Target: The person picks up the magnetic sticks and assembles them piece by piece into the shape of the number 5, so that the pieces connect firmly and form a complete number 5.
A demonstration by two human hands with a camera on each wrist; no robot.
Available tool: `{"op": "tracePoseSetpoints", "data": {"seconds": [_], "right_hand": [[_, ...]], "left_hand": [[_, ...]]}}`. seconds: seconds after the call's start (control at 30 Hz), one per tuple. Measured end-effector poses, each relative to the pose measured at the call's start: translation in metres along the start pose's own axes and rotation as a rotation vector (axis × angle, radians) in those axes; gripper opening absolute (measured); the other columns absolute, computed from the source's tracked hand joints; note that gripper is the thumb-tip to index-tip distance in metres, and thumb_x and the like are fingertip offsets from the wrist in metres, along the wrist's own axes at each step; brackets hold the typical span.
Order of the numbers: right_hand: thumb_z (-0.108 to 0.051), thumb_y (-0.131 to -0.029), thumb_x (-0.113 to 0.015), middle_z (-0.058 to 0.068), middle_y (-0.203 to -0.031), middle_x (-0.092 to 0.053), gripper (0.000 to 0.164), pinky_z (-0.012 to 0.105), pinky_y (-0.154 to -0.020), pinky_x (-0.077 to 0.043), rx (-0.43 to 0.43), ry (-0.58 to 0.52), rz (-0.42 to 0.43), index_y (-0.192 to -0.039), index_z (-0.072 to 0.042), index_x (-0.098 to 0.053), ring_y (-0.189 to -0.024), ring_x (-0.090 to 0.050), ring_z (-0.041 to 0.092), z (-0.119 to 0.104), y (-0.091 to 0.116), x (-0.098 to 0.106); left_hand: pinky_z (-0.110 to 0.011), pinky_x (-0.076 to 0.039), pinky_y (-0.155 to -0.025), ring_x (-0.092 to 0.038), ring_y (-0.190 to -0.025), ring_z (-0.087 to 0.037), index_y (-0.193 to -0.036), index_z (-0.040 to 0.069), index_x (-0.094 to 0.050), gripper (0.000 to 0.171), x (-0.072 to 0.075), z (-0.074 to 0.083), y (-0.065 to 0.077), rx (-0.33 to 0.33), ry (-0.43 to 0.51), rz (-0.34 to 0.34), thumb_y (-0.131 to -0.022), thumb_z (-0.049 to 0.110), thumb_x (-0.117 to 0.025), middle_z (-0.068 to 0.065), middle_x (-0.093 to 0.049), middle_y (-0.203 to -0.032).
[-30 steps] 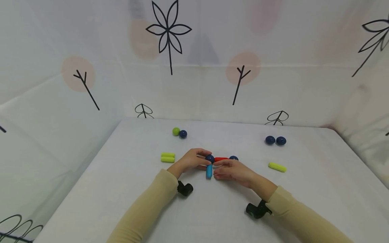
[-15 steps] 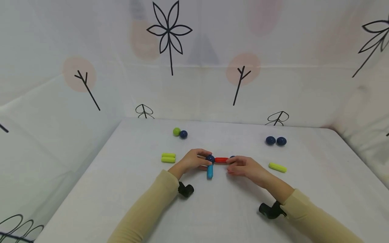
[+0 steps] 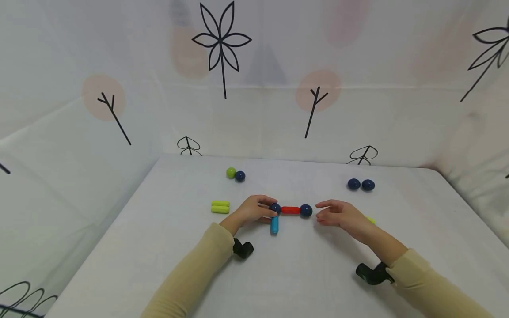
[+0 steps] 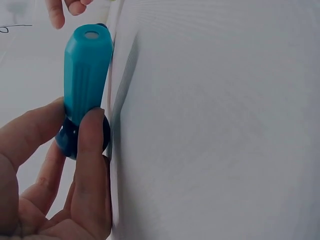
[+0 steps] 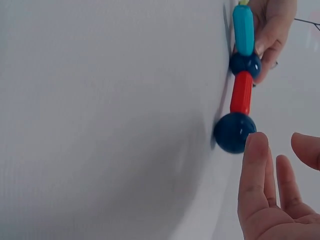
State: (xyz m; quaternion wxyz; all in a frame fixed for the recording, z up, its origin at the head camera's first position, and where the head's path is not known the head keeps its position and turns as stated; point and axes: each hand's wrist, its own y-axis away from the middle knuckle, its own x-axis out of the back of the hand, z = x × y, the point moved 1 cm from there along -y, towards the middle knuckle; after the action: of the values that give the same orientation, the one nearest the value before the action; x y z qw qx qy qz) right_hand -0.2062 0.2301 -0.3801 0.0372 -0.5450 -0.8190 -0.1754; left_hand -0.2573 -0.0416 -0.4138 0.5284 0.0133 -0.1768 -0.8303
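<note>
Dark blue ball (image 3: 275,207) forms the corner of a small joined piece, pinched between the thumb and fingers of my left hand (image 3: 250,211). From that ball a light blue stick (image 3: 274,225) points toward me, its end with a pale round spot facing the left wrist view. A red stick (image 3: 290,210) runs rightward from the same ball to a second dark blue ball (image 3: 305,210). Just right of that ball, my right hand (image 3: 343,218) is held above the table with fingers extended and nothing in them. It partly covers a yellow-green stick (image 3: 371,220).
On the white table (image 3: 294,274), two yellow-green sticks (image 3: 220,206) lie left of my left hand. Farther back are a green ball (image 3: 231,172) beside a dark blue ball (image 3: 240,176), and two dark blue balls (image 3: 361,184) at the right. A patterned cloth (image 3: 262,115) stands behind.
My right hand has moved rightward, away from the light blue stick and past the red stick and second ball, uncovering them. My left hand keeps its pinch in place.
</note>
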Motion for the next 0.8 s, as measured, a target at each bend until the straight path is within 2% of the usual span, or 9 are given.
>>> {"op": "tracePoseSetpoints", "data": {"seconds": [0.37,0.63,0.8], "right_hand": [[-0.021,-0.094,-0.056,0.024,-0.117,-0.055,0.052,0.033,-0.089,-0.047,-0.003,0.077,0.081,-0.133,0.009,-0.039,-0.106,-0.058,0.029,0.001,0.009,0.024],[-0.024,-0.094,-0.058,0.021,-0.117,-0.057,0.054,0.029,-0.086,-0.048,-0.006,0.142,0.147,-0.133,0.009,-0.040,-0.102,-0.061,0.021,0.007,0.014,0.043],[-0.027,-0.093,-0.058,0.025,-0.120,-0.054,0.057,0.024,-0.083,-0.049,-0.010,0.183,0.190,-0.134,0.009,-0.039,-0.100,-0.062,0.019,0.013,0.013,0.056]], "left_hand": [[-0.030,-0.054,-0.073,-0.061,-0.090,-0.020,-0.117,0.009,-0.062,0.038,0.000,0.001,0.002,-0.004,-0.014,0.003,-0.081,0.003,-0.072,-0.007,-0.056,-0.112],[-0.030,-0.054,-0.073,-0.061,-0.090,-0.020,-0.119,0.008,-0.062,0.039,0.000,0.001,0.001,-0.010,-0.013,0.001,-0.081,0.004,-0.072,-0.007,-0.056,-0.112],[-0.030,-0.053,-0.074,-0.060,-0.091,-0.020,-0.119,0.008,-0.062,0.040,0.001,0.001,0.002,-0.006,-0.014,0.001,-0.081,0.004,-0.072,-0.007,-0.056,-0.112]]}}
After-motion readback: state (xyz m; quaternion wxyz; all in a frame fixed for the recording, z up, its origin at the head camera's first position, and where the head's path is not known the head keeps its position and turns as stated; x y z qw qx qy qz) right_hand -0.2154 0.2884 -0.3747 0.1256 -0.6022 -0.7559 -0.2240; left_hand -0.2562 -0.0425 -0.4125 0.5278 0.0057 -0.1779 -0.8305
